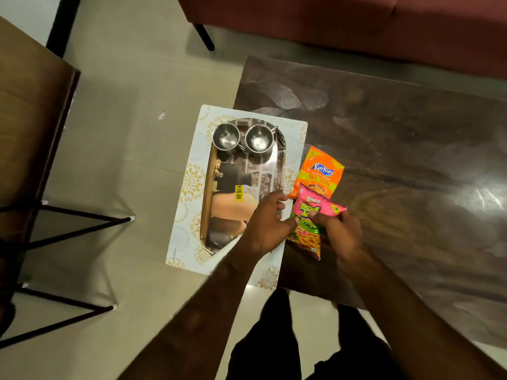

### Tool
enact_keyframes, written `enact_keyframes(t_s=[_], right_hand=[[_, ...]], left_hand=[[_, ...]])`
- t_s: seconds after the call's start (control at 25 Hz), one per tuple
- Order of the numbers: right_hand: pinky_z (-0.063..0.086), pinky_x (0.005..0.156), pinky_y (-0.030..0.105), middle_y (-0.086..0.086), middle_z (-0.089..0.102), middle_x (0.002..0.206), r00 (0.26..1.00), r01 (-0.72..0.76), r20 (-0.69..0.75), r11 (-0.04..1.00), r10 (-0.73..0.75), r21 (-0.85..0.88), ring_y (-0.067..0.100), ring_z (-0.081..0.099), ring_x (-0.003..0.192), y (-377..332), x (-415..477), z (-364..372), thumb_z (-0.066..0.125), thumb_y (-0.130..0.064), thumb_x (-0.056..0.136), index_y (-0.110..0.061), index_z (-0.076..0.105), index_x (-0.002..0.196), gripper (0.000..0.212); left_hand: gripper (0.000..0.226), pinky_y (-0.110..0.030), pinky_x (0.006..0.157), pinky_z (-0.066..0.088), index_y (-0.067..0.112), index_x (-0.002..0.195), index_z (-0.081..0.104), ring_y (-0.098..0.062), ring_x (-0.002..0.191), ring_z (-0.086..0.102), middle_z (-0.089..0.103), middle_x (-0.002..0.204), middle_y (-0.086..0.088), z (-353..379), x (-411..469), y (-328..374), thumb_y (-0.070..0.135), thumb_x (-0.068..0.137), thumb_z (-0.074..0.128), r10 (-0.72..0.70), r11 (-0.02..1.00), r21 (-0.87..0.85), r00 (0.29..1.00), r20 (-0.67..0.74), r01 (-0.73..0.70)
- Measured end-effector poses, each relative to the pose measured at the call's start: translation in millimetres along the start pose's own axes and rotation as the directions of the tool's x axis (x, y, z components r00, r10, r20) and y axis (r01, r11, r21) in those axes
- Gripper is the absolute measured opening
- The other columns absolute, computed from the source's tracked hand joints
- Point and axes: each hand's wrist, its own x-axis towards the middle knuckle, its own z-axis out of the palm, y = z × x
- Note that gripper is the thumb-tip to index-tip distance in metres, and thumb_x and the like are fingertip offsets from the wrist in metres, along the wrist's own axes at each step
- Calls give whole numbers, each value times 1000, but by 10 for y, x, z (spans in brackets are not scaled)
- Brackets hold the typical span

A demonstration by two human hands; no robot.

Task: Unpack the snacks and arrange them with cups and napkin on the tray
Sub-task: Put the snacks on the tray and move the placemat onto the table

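Tray is shiny metal and lies on a white and gold mat, to the left of the fingers. It has a yellow price sticker. Two metal cups stand at its far end, well past the fingertips: the left cup and the right cup, side by side.

The left hand reaches in from below, over the near right edge of the tray. Its fingers are curled in. Its thumb points right and the tip touches the pink packet — I cannot tell if it pinches it.

The pink packet lies on the dark table, between the two hands. Its top lies over the bottom of the orange packet, which sits just past the fingers.

The right hand comes in from the lower right. Its fingers are bent around the pink packet's right side — it is holding the packet.
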Motion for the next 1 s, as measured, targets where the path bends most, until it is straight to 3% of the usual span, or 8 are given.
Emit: enact_keyframes(t_s=[0.16,0.36,0.48,0.56,0.68,0.8,0.92,1.0], right_hand=[[64,78,44,12,80,104,996,36,80,998,-41,58,31,78,92,-399,-137,50,76,-3,85,-10,72,113,30],[65,72,38,13,80,106,984,81,160,997,-79,-9,28,79,89,-678,-25,445,81,-11,85,-8,69,117,34],[62,76,38,18,76,113,977,20,211,997,-4,-77,27,74,89,-638,158,724,76,-13,91,-9,65,125,37],[59,73,36,20,75,113,972,2,234,997,16,-78,26,70,87,-581,259,803,72,-9,93,-8,61,130,39],[60,77,42,7,71,95,991,18,134,994,-4,-106,20,69,80,-485,332,714,70,-12,93,-14,61,125,34],[56,61,30,-6,63,85,995,27,-91,991,-39,-132,8,63,69,-441,473,416,71,-13,90,-17,63,117,28],[54,60,29,5,70,84,979,-21,-199,968,-30,-248,17,66,64,-375,693,163,74,-15,89,-12,70,92,6],[62,75,40,14,76,91,985,-27,-172,946,-31,-323,25,71,74,-337,786,142,77,-22,86,-8,75,94,17]], left_hand=[[59,-33,93,57,31,137,51,-17,110,61,58,124,-5,-180,-53,37,17,86,76,105,992,-82,990,93,-97],[57,-14,76,56,31,133,51,4,95,67,63,103,16,-363,70,-49,12,85,75,101,987,-118,991,-83,-110],[61,-43,93,58,30,138,48,-17,107,67,66,111,9,-496,255,-197,14,85,75,16,999,-45,988,-155,-23],[62,-48,96,56,27,140,47,-20,110,65,65,115,5,-533,349,-273,14,86,73,-2,1000,12,987,-159,4],[59,-49,98,54,23,141,47,-21,117,61,62,129,-1,-555,380,-314,18,87,72,11,994,113,988,-156,7],[51,-46,99,53,25,133,52,-20,120,58,58,133,-2,-581,361,-290,26,85,72,62,970,243,969,-239,-3],[48,-41,94,55,23,130,52,-20,114,59,54,127,-2,-537,338,-166,22,85,68,158,956,284,950,-271,-77],[46,-39,88,55,21,128,51,-22,106,59,50,119,-2,-448,329,-45,17,85,65,250,931,321,943,-218,-172]])
